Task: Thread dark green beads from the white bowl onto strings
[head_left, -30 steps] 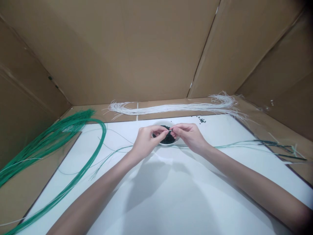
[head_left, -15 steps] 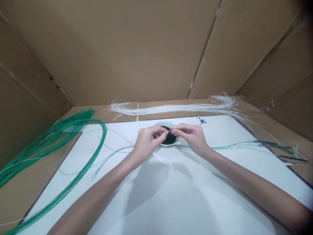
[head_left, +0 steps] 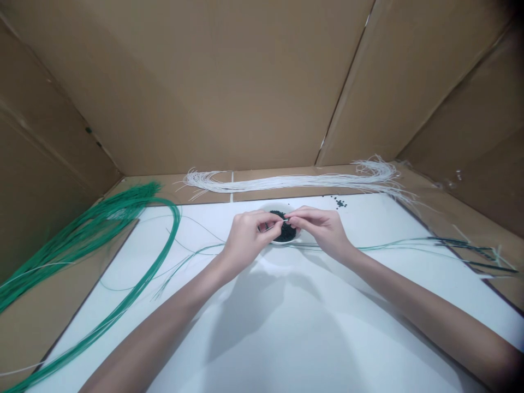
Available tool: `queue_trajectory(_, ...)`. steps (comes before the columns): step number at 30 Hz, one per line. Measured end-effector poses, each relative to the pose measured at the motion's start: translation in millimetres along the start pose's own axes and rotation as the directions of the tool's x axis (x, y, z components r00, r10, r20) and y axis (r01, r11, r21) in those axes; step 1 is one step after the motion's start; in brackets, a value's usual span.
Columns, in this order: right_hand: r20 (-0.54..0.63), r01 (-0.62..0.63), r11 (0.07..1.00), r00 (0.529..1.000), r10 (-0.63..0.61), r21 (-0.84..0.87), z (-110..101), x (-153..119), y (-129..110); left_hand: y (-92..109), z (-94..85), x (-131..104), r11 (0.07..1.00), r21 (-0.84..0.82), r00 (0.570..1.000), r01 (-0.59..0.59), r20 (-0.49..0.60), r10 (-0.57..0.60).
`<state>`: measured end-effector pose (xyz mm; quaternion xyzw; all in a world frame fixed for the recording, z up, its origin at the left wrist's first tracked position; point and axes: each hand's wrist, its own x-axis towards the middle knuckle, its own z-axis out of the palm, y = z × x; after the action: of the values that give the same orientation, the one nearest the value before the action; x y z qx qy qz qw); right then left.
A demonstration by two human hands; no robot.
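Observation:
Both hands meet over a white bowl [head_left: 283, 243] of small black beads [head_left: 286, 233]. My left hand [head_left: 245, 232] pinches a thin, pale-looking strand [head_left: 285, 220] between thumb and index finger, its short end sticking out to the right. Thumb and fingers of my right hand [head_left: 323, 226] are pinched together right at that end; whatever sits between them is too small to make out. Beneath the hands, thin green strands [head_left: 380, 247] run across the white board, with dark beaded lengths [head_left: 462, 244] at their right end.
A thick bundle of green strands [head_left: 164, 248] curves along the left. White strands [head_left: 282, 182] lie across the back. Several loose black beads [head_left: 340, 203] are scattered behind the bowl. Cardboard walls [head_left: 229, 82] enclose the white board [head_left: 262, 338] at the back and sides.
Little differs. The fingertips stay pinched together over the bowl with only a slight shift, and the whole view has moved a few pixels.

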<state>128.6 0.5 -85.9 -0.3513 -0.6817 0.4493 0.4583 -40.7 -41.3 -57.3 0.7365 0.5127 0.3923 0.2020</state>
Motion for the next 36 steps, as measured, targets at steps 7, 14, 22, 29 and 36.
queue_trajectory(7, 0.018, 0.066, 0.995, 0.998, -0.065, -0.074, -1.3, -0.8, 0.3, 0.2, 0.1, -0.3, 1.0, -0.001, 1.0, 0.013, -0.011, -0.013)
queue_trajectory(14, 0.006, -0.03, 1.0, 1.0, 0.03, 0.01, 0.7, -1.9, -6.8, 0.8, 0.0, -0.7, 0.999, -0.027, 1.0, 0.017, -0.012, -0.017)
queue_trajectory(22, 0.004, -0.071, 0.992, 0.998, 0.071, 0.101, 1.6, -0.8, -6.1, 2.1, -0.6, -0.4, 1.0, -0.028, 1.0, 0.013, -0.015, -0.013)
queue_trajectory(29, 0.029, 0.0, 1.0, 1.0, 0.0, 0.022, 0.0, -2.3, -6.9, -0.7, 0.6, -0.7, 1.0, 0.001, 1.0, -0.005, -0.02, 0.005)
queue_trajectory(36, 0.024, 0.055, 0.998, 0.998, -0.055, -0.009, -1.1, -1.4, -4.5, -5.0, 2.9, -0.6, 0.997, 0.02, 0.997, -0.073, -0.003, 0.073)
